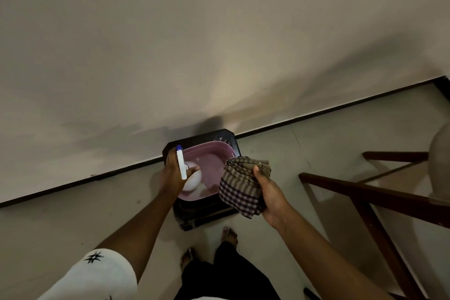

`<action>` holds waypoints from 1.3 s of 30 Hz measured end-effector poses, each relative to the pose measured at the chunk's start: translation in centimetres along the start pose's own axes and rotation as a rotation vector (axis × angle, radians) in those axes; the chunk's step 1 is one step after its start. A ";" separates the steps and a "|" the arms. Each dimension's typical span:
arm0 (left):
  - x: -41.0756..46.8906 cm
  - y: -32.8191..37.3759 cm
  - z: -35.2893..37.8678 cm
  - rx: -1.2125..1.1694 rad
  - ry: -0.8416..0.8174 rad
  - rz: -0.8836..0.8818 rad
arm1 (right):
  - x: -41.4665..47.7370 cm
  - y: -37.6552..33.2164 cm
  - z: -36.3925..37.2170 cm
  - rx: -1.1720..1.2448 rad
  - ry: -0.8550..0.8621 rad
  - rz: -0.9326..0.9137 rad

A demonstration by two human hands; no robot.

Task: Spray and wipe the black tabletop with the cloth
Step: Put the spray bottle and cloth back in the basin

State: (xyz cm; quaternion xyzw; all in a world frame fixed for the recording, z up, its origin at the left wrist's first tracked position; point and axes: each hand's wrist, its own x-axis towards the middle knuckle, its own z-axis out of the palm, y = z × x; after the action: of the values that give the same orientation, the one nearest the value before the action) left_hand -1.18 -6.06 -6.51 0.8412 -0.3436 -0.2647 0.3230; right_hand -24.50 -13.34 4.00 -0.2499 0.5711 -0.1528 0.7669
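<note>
Standing over a small black desk [207, 217] by the wall, mostly hidden under a pink basin [214, 163]. Left hand [174, 173] grip is clamped on a white spray bottle [188, 175], right hand [269, 192] grip clamped on the checked cloth [239, 185].

White short sleeve [97, 275] with black star print, black trousers [226, 277], bare feet [229, 235]

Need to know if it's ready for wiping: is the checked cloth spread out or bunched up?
Bunched up. The checked cloth hangs in crumpled folds from the right hand, above the black stool, not laid flat on anything.
</note>
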 end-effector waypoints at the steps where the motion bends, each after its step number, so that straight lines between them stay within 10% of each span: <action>1: -0.1 -0.3 0.1 0.016 -0.020 -0.013 | -0.1 0.2 -0.1 0.028 -0.008 0.011; 13: -2.0 0.3 -3.7 0.215 -0.005 -0.004 | -3.1 -0.4 0.8 0.152 -0.097 0.070; 16: -6.9 4.1 -5.8 -0.125 0.057 0.033 | -3.5 -0.8 1.4 0.107 -0.113 0.085; 19: -10.5 9.2 -6.1 -0.623 -0.331 -0.233 | -4.0 -1.3 2.1 0.048 -0.169 0.097; 22: -11.5 10.9 -5.0 -0.732 -0.156 -0.351 | -4.7 -2.1 3.3 -0.092 -0.167 0.039; 25: -12.1 12.1 -4.2 -0.887 0.028 -0.447 | -5.3 -2.7 4.7 -0.444 -0.046 -0.200; 32: -11.1 13.5 -4.9 -1.671 -0.340 -0.532 | -5.3 -2.3 3.8 -1.636 -0.172 -1.255; 39: -10.9 12.8 -5.0 -1.583 -0.461 -0.493 | -6.2 -3.5 1.3 -0.795 -0.121 -0.923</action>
State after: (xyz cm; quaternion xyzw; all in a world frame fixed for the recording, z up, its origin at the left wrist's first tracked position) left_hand -9.85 -3.23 8.47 0.3444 0.0775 -0.6531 0.6700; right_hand -24.90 -12.76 11.17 -0.7466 0.3728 -0.2302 0.5007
